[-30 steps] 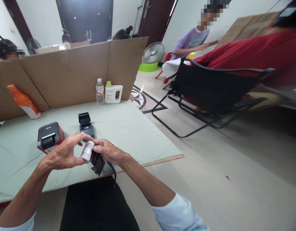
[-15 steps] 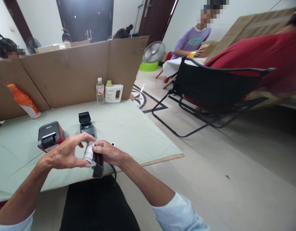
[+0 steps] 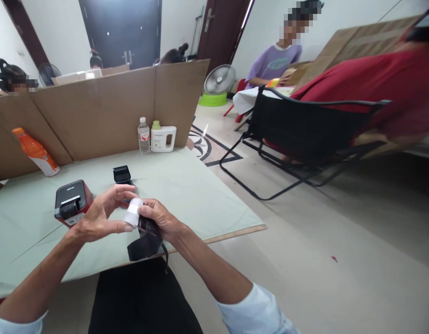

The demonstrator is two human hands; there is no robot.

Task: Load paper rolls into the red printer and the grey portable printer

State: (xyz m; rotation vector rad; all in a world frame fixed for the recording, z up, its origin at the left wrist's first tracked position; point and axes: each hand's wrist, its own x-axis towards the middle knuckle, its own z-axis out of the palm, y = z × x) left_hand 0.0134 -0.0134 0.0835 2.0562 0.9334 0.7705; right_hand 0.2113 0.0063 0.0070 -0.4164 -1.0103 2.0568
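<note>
Far left, an orange bottle point(image 3: 35, 152) is leaned against the cardboard screen point(image 3: 96, 111), and a red label printer point(image 3: 72, 202) is parked on the green table point(image 3: 186, 185). The left hand point(image 3: 98, 219) is curled in a pinch, thumb and fingertips closed on the white paper roll point(image 3: 133, 212). So the roll is held right between both hands, just above the table's near edge, its long axis tilted up and a bit right. The right hand point(image 3: 158, 221) is clamped on the black holder point(image 3: 145, 236) hanging under the roll. Both hands are touching; the left one is nearer the roll. Behind them a small black printer point(image 3: 122, 176) is left with its lid open.
</note>
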